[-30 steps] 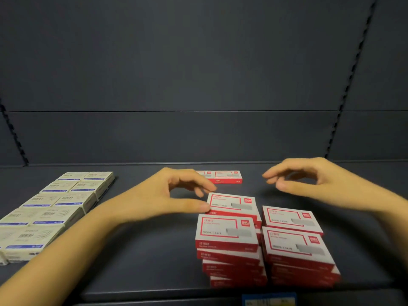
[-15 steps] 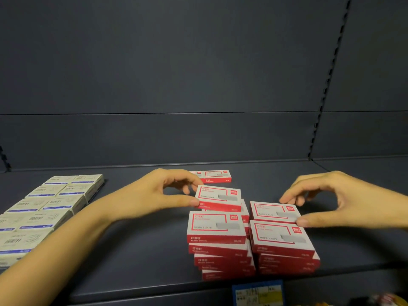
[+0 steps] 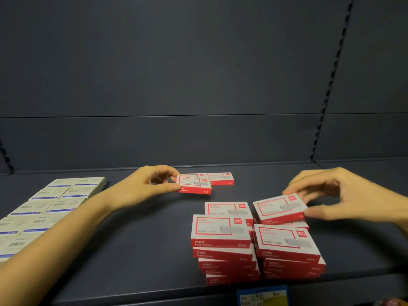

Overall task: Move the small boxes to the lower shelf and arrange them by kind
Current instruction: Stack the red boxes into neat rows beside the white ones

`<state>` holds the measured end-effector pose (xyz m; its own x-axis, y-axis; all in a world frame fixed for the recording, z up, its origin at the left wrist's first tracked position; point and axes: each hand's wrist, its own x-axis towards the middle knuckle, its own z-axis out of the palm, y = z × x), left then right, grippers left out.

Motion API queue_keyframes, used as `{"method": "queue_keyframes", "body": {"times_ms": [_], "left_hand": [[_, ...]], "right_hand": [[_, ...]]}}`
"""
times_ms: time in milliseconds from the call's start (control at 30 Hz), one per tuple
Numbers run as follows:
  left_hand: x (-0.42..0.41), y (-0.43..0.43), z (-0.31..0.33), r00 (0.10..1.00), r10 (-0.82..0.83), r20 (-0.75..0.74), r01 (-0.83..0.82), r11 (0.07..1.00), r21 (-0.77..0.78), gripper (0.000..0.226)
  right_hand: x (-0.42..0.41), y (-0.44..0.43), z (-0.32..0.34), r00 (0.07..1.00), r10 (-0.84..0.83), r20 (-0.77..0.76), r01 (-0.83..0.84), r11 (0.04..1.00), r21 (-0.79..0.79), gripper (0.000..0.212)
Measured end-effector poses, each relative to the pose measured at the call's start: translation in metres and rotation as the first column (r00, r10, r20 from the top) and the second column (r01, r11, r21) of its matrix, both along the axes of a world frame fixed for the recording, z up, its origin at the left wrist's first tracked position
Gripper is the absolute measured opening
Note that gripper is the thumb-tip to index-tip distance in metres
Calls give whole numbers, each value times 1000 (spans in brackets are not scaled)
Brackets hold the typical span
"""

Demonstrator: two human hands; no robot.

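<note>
A dark back wall rises behind a dark shelf. A block of white boxes lies flat in rows to the outer side of the left hand, well apart from it. Four red stacks stand close together at the shelf's front edge, below and between the two hands. The left hand pinches a level red box by its end, thumb in front and fingers behind; whether it rests on the shelf is unclear. The right hand pinches a tilted red box by its end, atop the rear stack nearest it. Two flat red boxes lie just beyond the left fingertips. A price label sits on the shelf's front edge below.
</note>
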<state>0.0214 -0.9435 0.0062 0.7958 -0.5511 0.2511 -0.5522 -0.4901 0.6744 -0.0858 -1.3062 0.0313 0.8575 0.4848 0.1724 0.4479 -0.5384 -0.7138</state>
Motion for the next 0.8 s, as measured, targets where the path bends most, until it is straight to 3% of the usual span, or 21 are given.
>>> {"method": "queue_keyframes", "body": {"times_ms": [200, 567, 800], "left_hand": [[10, -2, -26, 998, 56, 7, -56, 998, 35, 19], [20, -1, -42, 990, 113, 81, -117, 992, 42, 21], [25, -2, -44, 988, 121, 94, -125, 992, 35, 22]], "right_hand": [[36, 15, -2, 987, -140, 76, 128, 982, 141, 29], [107, 61, -32, 978, -205, 27, 206, 978, -30, 28], [109, 59, -47, 978, -208, -24, 209, 974, 85, 29]]}}
